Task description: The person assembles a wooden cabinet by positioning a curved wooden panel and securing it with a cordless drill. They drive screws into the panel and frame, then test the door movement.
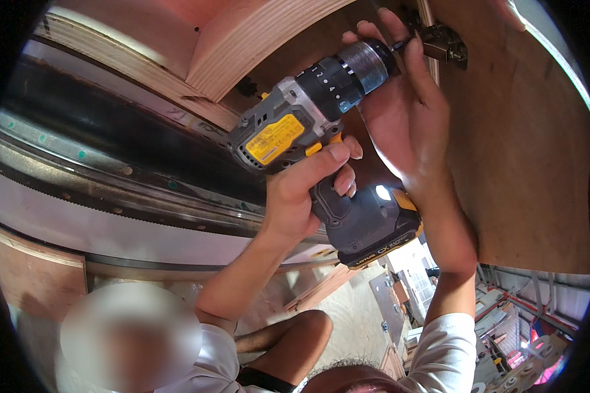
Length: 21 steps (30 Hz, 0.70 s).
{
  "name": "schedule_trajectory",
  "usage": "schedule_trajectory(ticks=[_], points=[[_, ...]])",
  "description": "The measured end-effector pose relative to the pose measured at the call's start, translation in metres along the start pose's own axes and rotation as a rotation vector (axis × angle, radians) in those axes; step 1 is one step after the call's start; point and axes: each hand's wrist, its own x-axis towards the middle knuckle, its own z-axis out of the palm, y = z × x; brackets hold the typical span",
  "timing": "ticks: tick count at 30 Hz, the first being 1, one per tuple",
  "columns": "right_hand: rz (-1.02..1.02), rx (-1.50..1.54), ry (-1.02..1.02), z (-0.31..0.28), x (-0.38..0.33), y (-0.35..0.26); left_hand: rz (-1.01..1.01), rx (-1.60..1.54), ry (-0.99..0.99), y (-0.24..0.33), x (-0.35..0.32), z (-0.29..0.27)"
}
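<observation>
My left hand (305,183) is wrapped around the grip of a yellow and grey cordless drill (321,98), its index finger at the trigger. The drill tilts up to the right, its chuck close to a dark metal fitting (442,46), hinge-like, on a brown wooden panel (524,150). My right hand (406,105) reaches up beside the chuck. Its thumb and a fingertip close around the thin dark driver bit (400,45) in front of the chuck. Whether the bit's tip touches the fitting cannot be made out. The lamp on the drill's battery foot is lit.
Wooden framing (255,39) runs above the drill. A long dark metal rail (111,170) lies to the left. A person (206,367) in white is at the lower left, close to my left arm. Workshop shelving and materials (505,327) stand at the lower right.
</observation>
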Motion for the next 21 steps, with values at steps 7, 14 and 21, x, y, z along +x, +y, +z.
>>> schedule_trajectory(ticks=[7,14,21], points=[[0.007,-0.273,0.084,0.011,-0.003,0.0,0.016,-0.004,0.036,-0.006,0.001,-0.003],[0.075,-0.139,0.068,0.009,-0.009,-0.001,0.012,-0.007,0.039,-0.006,-0.006,0.001],[0.076,-0.151,0.136,0.021,-0.013,-0.006,0.027,-0.002,0.044,-0.007,-0.013,0.006]])
